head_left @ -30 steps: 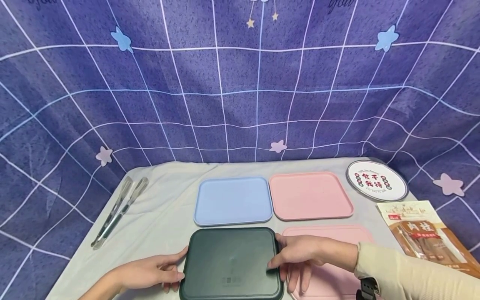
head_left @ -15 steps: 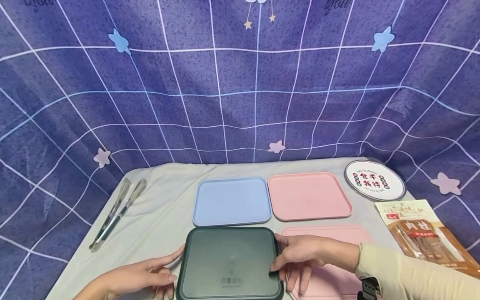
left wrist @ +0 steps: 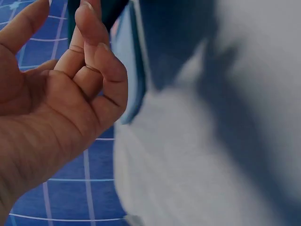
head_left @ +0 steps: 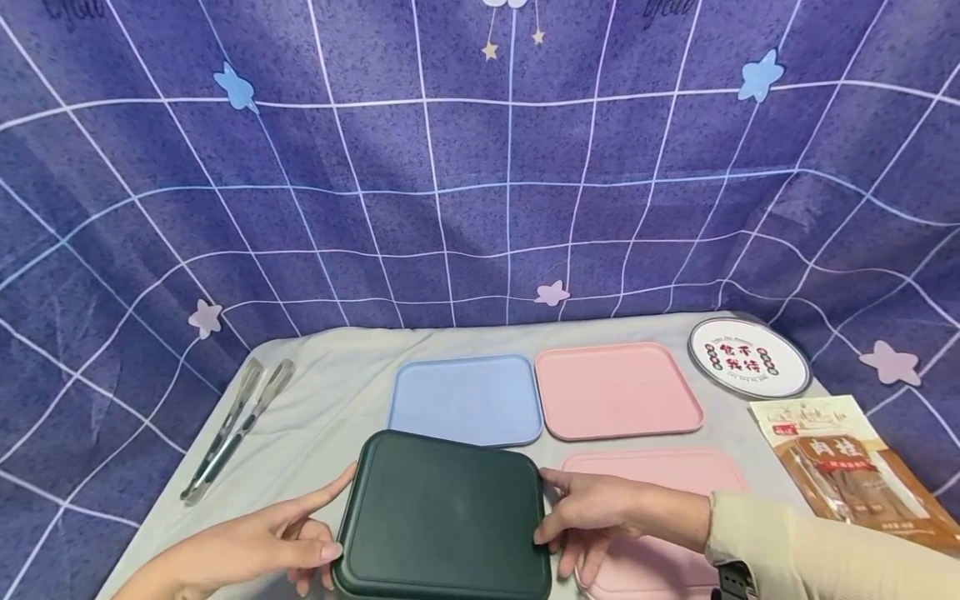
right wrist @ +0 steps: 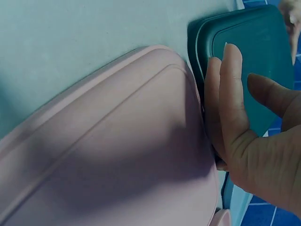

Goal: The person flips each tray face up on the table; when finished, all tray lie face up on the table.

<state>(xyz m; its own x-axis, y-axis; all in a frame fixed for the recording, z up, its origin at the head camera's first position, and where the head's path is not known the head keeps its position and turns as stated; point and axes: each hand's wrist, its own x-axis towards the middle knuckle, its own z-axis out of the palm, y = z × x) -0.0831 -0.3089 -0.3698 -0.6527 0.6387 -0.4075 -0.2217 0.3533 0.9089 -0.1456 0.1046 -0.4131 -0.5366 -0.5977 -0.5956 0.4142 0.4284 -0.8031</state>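
Below the starry backdrop (head_left: 480,208), our fingers (head_left: 553,525) grip the green tray (head_left: 450,517), bottom centre, likely light, stiff, best held by both sides!

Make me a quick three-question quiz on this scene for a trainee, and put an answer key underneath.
1. True or false: the left hand and right hand are on opposite sides of the dark green tray.
2. In the head view, what sits directly left of the far pink tray? A: plate. B: blue tray. C: cinnamon packet.
3. Which utensil lies farthest left on the pale cloth?

Key: 1. True. 2. B. 3. The metal tongs.
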